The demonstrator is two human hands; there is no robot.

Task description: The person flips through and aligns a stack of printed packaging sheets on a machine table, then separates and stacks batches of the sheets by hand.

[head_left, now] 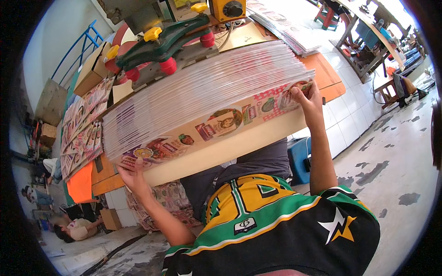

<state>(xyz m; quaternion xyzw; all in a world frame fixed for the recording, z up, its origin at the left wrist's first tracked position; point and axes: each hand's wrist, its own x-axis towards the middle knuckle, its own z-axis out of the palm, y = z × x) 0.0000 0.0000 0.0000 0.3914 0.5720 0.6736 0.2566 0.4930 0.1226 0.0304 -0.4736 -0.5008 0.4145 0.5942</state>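
A long, thick stack of printed plastic packaging sheets (225,120) lies across the workbench in front of me. Its clear edges are fanned back in many thin layers, and food pictures and pink checks show on the front sheet. My left hand (133,175) grips the near left corner, thumb on the printed face. At the right end my right hand (312,102) is closed round the other corner, its thumb also on the print. Under the stack's near side a cream board (230,149) shows along the bench edge. The undersides of both grips are hidden.
Behind the stack stands a machine with a green metal bracket (161,46), yellow knobs and red feet. More printed sheets (87,119) lie in piles at the left, beside a cardboard box (94,69). Another pile (290,30) sits at the back right. A person (80,227) is at far left.
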